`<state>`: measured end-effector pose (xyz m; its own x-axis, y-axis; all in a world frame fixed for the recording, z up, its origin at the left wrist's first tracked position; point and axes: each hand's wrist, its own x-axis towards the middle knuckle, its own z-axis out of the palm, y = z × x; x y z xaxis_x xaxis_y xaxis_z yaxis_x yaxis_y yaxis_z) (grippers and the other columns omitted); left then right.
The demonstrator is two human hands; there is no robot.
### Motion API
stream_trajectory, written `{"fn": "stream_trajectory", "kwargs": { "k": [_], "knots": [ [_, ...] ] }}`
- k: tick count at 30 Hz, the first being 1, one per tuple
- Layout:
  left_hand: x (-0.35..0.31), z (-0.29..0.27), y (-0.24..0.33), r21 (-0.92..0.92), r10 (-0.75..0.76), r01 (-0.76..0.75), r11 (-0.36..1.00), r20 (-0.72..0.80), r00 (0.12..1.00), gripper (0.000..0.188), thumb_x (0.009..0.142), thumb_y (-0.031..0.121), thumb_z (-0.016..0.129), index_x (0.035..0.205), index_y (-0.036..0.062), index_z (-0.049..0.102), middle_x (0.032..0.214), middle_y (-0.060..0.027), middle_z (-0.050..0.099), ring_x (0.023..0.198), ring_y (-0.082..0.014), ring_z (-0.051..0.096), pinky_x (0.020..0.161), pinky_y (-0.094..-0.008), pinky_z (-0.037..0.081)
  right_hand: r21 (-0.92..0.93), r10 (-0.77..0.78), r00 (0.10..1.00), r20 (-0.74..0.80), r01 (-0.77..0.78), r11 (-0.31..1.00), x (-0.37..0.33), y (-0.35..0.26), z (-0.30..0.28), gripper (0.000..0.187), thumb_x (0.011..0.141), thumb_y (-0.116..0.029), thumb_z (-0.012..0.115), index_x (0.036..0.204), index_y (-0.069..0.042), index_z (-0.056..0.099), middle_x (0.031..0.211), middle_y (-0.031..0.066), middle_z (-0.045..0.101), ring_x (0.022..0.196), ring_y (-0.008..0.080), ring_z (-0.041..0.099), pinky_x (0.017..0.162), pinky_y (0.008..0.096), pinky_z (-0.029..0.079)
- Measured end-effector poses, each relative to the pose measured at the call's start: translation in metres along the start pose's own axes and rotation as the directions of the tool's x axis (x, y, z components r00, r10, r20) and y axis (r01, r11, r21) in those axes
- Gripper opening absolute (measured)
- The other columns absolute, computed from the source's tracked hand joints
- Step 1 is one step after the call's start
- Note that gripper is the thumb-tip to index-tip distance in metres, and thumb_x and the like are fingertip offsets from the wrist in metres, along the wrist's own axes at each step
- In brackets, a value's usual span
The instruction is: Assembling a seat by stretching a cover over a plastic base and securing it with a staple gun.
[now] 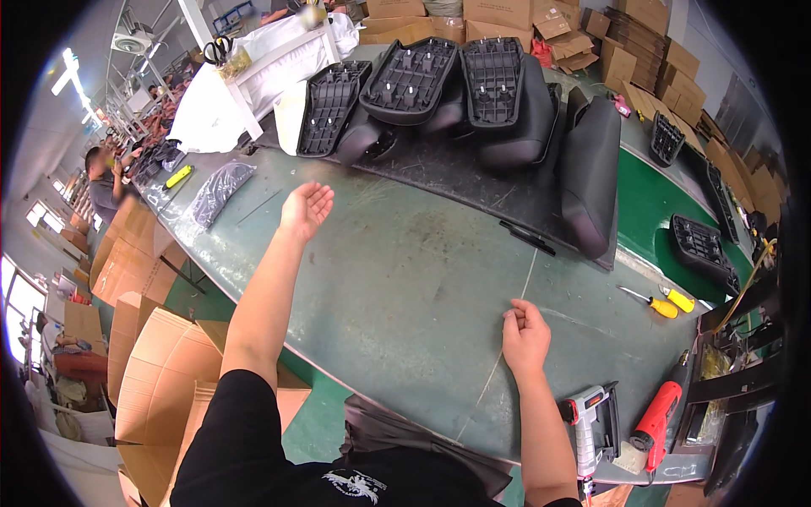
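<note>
My left hand (307, 209) is over the green work table (397, 279), palm up with its fingers stretched out and nothing in it. Closer to me on the right, my right hand (525, 334) has its fingers curled in, and no object shows in it. Beyond both hands, black padded seats lie on a dark mat (448, 182); one seat (411, 80) has its ribbed plastic underside and metal studs facing up. A smooth black cushion (589, 182) stands to their right. On the mat's front edge rests a thin black strip-like piece (528, 237).
Right of my right hand lie a staple gun (594, 422), a red corded power tool (659, 421) and a yellow-handled screwdriver (659, 306). A bag of dark material (224, 193) and a yellow cutter (179, 176) lie far left. Open cardboard boxes (165, 372) stand beside the table; a person (103, 182) sits beyond.
</note>
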<state>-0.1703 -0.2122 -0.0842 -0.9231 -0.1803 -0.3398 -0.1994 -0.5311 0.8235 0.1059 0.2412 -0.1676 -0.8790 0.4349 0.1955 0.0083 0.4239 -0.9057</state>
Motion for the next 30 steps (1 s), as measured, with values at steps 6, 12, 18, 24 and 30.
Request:
{"fn": "stream_trajectory", "kwargs": {
  "k": [6, 12, 18, 24, 30],
  "knots": [
    [0.079, 0.026, 0.027, 0.005, 0.092, -0.092, 0.996, -0.096, 0.991, 0.071, 0.109, 0.027, 0.065, 0.165, -0.0042, 0.035, 0.153, -0.0245, 0.059, 0.129, -0.0355, 0.069, 0.107, -0.0458, 0.059, -0.01, -0.004, 0.999, 0.039, 0.004, 1.0, -0.002, 0.002, 0.001, 0.02, 0.103, 0.0, 0.067, 0.122, 0.003, 0.073, 0.095, 0.0052, 0.078, 0.074, 0.0074, 0.068, 0.068, 0.0256, 0.056],
    [0.154, 0.014, 0.045, -0.04, 0.083, -0.088, 0.995, -0.097, 0.992, 0.038, 0.102, 0.015, 0.061, 0.13, -0.0094, 0.059, 0.124, -0.0256, 0.071, 0.119, -0.039, 0.071, 0.105, -0.0505, 0.062, 0.033, 0.008, 0.999, 0.037, -0.009, 0.999, -0.001, 0.004, 0.004, 0.015, 0.104, 0.001, 0.068, 0.118, 0.002, 0.073, 0.093, 0.0047, 0.077, 0.073, 0.0062, 0.067, 0.065, 0.0242, 0.056],
    [0.179, 0.014, 0.037, -0.178, 0.071, -0.073, 0.981, -0.017, 0.997, 0.037, 0.095, 0.007, 0.058, 0.126, -0.0126, 0.059, 0.125, -0.0268, 0.069, 0.117, -0.0423, 0.071, 0.106, -0.0544, 0.064, 0.047, 0.084, 0.996, 0.013, -0.084, 0.995, 0.0, -0.011, 0.002, 0.011, 0.1, 0.001, 0.071, 0.11, 0.002, 0.075, 0.09, 0.0066, 0.079, 0.074, 0.0088, 0.071, 0.07, 0.026, 0.058],
    [0.141, 0.021, 0.054, -0.328, 0.173, -0.129, 0.936, 0.108, 0.979, 0.046, 0.095, 0.004, 0.052, 0.132, -0.0234, 0.051, 0.133, -0.0382, 0.063, 0.126, -0.0571, 0.065, 0.111, -0.0595, 0.063, 0.039, 0.079, 0.997, -0.01, -0.078, 0.996, -0.001, -0.006, 0.002, 0.011, 0.099, 0.001, 0.071, 0.11, 0.002, 0.076, 0.089, 0.0067, 0.079, 0.073, 0.0094, 0.071, 0.07, 0.027, 0.058],
    [0.013, -0.033, 0.048, -0.358, 0.124, -0.012, 0.934, 0.29, 0.949, 0.05, 0.099, 0.006, 0.054, 0.14, -0.0224, 0.048, 0.143, -0.0404, 0.061, 0.131, -0.0509, 0.066, 0.115, -0.0535, 0.06, 0.043, 0.071, 0.997, -0.002, -0.071, 0.997, -0.002, 0.0, 0.001, 0.012, 0.099, -0.001, 0.071, 0.109, 0.002, 0.076, 0.088, 0.0071, 0.079, 0.073, 0.0104, 0.07, 0.071, 0.0282, 0.058]
  ]
}}
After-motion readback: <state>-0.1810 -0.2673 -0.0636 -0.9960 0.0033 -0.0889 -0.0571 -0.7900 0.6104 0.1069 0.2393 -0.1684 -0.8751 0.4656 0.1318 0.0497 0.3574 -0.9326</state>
